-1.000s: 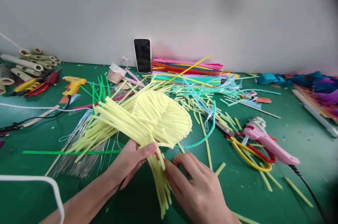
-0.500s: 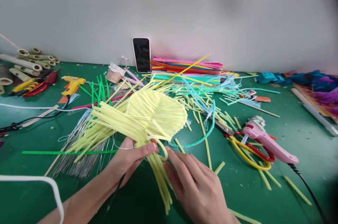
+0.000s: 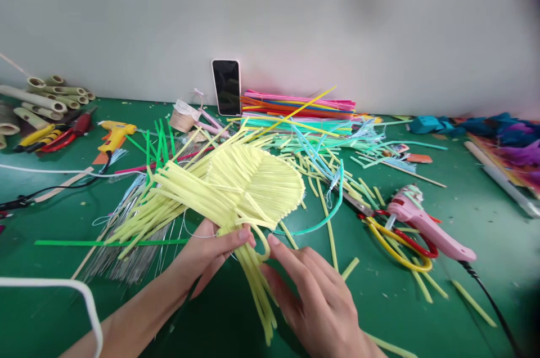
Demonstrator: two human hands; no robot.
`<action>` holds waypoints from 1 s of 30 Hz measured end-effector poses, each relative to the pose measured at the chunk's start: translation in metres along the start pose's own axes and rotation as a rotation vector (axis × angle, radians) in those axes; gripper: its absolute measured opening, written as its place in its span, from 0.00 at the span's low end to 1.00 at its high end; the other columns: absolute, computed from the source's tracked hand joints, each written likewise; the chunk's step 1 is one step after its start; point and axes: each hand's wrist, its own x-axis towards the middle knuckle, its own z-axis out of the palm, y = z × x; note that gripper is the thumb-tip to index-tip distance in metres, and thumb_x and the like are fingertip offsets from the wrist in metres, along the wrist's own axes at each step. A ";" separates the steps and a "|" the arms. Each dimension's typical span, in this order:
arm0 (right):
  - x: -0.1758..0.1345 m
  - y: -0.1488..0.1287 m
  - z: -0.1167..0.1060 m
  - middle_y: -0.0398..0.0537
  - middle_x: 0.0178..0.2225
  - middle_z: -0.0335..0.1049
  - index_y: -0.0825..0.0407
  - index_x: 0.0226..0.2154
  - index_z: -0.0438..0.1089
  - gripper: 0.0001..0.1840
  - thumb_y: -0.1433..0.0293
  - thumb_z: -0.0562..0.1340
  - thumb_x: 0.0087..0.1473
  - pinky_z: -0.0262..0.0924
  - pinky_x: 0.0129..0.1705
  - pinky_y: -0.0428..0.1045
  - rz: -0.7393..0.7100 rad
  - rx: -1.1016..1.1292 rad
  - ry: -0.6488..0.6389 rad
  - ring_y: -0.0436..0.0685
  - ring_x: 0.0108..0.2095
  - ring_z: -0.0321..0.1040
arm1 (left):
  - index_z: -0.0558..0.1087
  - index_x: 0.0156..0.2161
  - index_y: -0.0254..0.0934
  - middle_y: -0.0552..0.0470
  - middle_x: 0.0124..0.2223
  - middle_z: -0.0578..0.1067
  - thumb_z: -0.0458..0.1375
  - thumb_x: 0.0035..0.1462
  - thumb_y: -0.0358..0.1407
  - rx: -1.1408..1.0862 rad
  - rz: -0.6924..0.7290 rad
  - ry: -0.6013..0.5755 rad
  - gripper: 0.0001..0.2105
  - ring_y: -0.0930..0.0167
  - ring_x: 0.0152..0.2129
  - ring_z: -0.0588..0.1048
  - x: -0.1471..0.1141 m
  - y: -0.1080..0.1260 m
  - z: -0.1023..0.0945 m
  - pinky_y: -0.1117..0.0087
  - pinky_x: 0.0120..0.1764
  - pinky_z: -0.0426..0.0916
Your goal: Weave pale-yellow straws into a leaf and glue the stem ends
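Observation:
A pale yellow leaf shape made of chenille stems is held up at the centre. My left hand grips its narrow base, thumb on top, with loose stem ends hanging below. More pale yellow stems fan out from the base to the left. One stem bends into a small loop beside my left thumb. My right hand is right of this loop, index finger and thumb apart, with nothing plainly pinched. Whether its fingertips touch the loop I cannot tell. A thin wire curves near my left wrist.
Scissors and a pink glue gun lie at right among cut stem pieces. A yellow glue gun, pliers and bamboo tubes are at left. A phone leans on the wall beside bundled coloured stems.
The leaf shape has shifted slightly right and down. My right index finger has lifted a little away from the looped stem, and its gap to the thumb is wider.

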 end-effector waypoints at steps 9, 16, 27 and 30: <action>0.004 -0.002 0.000 0.53 0.39 0.72 0.56 0.51 0.71 0.19 0.80 0.63 0.57 0.68 0.37 0.49 0.108 0.110 -0.021 0.53 0.36 0.67 | 0.78 0.32 0.32 0.50 0.28 0.77 0.71 0.48 0.36 -0.054 -0.065 0.033 0.09 0.71 0.27 0.75 -0.001 0.000 0.001 0.73 0.32 0.71; 0.006 -0.004 -0.003 0.53 0.37 0.68 0.54 0.49 0.72 0.18 0.79 0.62 0.56 0.68 0.33 0.48 0.097 0.088 -0.055 0.54 0.34 0.66 | 0.80 0.34 0.31 0.50 0.26 0.78 0.70 0.49 0.36 -0.073 -0.098 0.058 0.10 0.72 0.25 0.75 0.000 0.005 0.000 0.75 0.30 0.71; 0.011 0.001 0.002 0.45 0.39 0.77 0.49 0.43 0.73 0.09 0.67 0.61 0.61 0.68 0.44 0.46 0.629 0.632 -0.224 0.52 0.40 0.74 | 0.79 0.32 0.32 0.51 0.26 0.77 0.70 0.49 0.35 -0.145 -0.090 0.038 0.08 0.74 0.24 0.75 -0.001 0.003 -0.003 0.75 0.30 0.73; 0.012 0.003 0.003 0.44 0.35 0.79 0.50 0.38 0.77 0.09 0.66 0.61 0.61 0.67 0.41 0.46 0.684 0.658 -0.228 0.52 0.37 0.75 | 0.79 0.34 0.32 0.50 0.26 0.77 0.69 0.49 0.35 -0.140 -0.061 0.039 0.09 0.72 0.24 0.75 -0.002 0.003 -0.002 0.74 0.30 0.73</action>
